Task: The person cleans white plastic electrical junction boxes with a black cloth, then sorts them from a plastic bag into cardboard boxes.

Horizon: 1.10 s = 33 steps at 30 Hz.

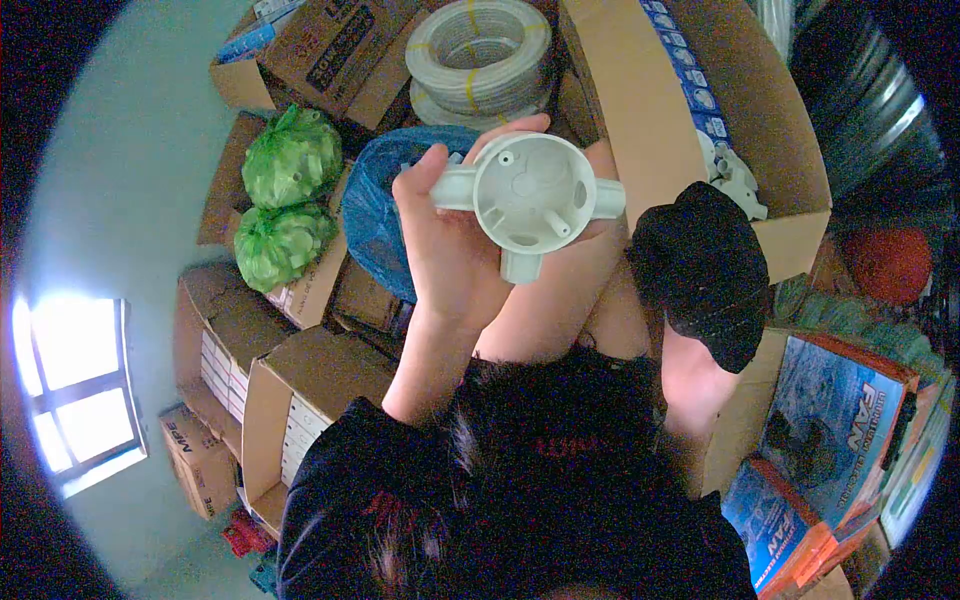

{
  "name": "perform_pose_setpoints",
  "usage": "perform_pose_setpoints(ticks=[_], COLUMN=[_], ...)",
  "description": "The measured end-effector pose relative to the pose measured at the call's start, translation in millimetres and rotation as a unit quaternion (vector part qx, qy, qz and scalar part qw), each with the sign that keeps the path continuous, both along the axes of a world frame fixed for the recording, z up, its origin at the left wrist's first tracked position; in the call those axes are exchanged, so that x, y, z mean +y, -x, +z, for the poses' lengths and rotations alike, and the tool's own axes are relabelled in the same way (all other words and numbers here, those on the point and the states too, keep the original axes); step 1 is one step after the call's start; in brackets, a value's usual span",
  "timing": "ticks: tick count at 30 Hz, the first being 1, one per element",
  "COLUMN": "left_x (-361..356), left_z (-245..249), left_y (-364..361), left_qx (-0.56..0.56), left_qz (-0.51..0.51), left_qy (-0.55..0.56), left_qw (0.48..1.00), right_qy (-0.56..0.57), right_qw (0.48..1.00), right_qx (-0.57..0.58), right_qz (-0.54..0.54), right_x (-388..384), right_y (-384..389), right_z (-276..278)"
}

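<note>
My left hand [455,255] is closed around a white round conduit junction box [535,195], its open face turned up toward me. Short pipe spouts stick out from the box's sides, and screw posts show inside it. The thumb lies by the left spout, with fingers curled behind the box. Black fabric [700,275] covers my right hand, which is raised on the right beside a large cardboard box [640,110]; its fingers are hidden. More white plastic fittings [735,180] lie inside that cardboard box. A blue plastic bag [375,215] sits behind my left hand.
Coils of white corrugated tubing [480,60] are stacked at the back. Two green bags [290,160] of parts rest at left, above open cartons [310,380]. Blue fan boxes [825,430] stand at lower right. A window [80,390] is at far left.
</note>
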<state>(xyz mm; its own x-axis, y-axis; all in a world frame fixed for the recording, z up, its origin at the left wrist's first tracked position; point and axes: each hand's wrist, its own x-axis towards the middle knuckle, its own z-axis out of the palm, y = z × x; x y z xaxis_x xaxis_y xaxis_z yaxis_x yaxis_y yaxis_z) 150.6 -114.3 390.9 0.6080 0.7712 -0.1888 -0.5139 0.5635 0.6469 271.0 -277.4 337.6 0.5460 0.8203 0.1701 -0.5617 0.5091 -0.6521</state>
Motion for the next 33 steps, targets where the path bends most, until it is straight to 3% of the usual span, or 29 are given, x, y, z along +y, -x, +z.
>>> perform_pose_setpoints(ticks=[4, 6, 9, 10, 12, 15, 16, 19, 21, 23, 27, 29, 31, 33], left_x=[0.4, -0.9, -0.8, -0.4, 2.6, 4.6, 4.6, 1.4, 0.5, -0.7, -1.8, -4.1, -5.5, -5.9], left_z=[0.7, 2.2, 3.9, 3.9, 0.7, -1.4, -1.6, 2.5, 4.1, 6.7, 9.7, 7.9, 6.1, 3.7], left_y=[0.1, 0.9, 0.4, 0.3, 1.2, 1.6, 1.2, -1.0, 0.1, 0.0, -5.8, -9.6, -14.3, -17.6], left_qx=[0.005, -0.012, -0.019, -0.019, -0.004, 0.002, 0.001, -0.024, -0.031, -0.044, -0.024, 0.002, 0.013, 0.032], left_qz=[0.002, 0.005, 0.015, 0.019, 0.006, 0.001, 0.001, 0.022, 0.012, 0.005, 0.026, 0.043, 0.052, 0.027], left_qy=[-0.012, 0.014, 0.027, 0.027, -0.016, -0.035, -0.035, 0.021, 0.012, 0.009, -0.015, -0.048, -0.088, -0.139], left_qw=[1.000, 1.000, 0.999, 0.999, 1.000, 0.999, 0.999, 0.999, 0.999, 0.999, 0.999, 0.998, 0.995, 0.989], right_qy=[-0.122, 0.176, 0.410, 0.411, 0.432, 0.376, 0.355, 0.366, 0.312, 0.144, -0.014, 0.013, -0.004, 0.056], right_qw=[0.989, 0.967, 0.835, 0.813, 0.814, 0.844, 0.736, 0.879, 0.890, 0.945, 0.975, 0.928, 0.941, 0.914], right_qx=[-0.014, -0.178, -0.360, -0.404, -0.382, -0.376, -0.576, -0.271, -0.286, -0.172, -0.079, -0.279, -0.230, -0.312], right_qz=[0.082, 0.038, 0.070, 0.086, 0.063, 0.065, -0.019, -0.139, -0.172, -0.240, -0.208, -0.245, -0.249, -0.252], right_x=[5.8, -3.3, -11.8, -18.5, -26.7, -23.2, -19.8, -15.1, -14.1, -10.7, -34.3, -9.4, 4.0, 12.3], right_y=[-14.2, -14.0, -20.7, -28.7, -32.2, -40.0, -43.3, -28.1, -27.1, -19.1, -35.2, -41.0, -32.7, -21.1], right_z=[-14.8, -4.5, 29.7, 29.1, 25.2, 31.5, 33.0, 35.0, 33.3, 13.3, -26.7, 4.8, 22.5, 31.7])
